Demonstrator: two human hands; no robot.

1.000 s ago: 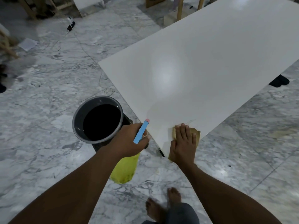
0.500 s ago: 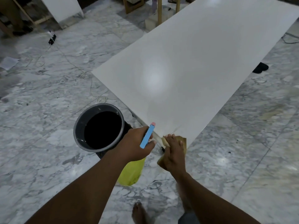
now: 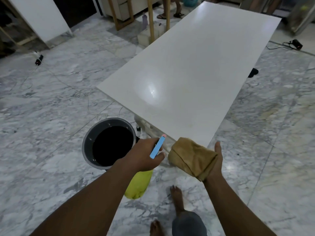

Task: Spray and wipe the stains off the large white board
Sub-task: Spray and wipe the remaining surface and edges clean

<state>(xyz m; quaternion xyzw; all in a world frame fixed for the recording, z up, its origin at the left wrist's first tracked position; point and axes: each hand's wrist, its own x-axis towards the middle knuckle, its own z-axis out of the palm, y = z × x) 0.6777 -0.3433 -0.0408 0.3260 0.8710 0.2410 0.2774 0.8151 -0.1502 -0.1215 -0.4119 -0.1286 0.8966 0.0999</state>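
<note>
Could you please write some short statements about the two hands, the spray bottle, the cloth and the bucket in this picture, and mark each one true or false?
1. The left hand grips the spray bottle. True.
2. The cloth is pressed flat on the white board. False: it lies across the palm of the right hand, just off the board's near edge.
3. The bucket stands upright on the floor, left of the board's near corner. True.
4. The spray bottle has a red body. False: its body is yellow-green, with a blue head.
5. The person wears shoes. False: a bare foot shows.
</note>
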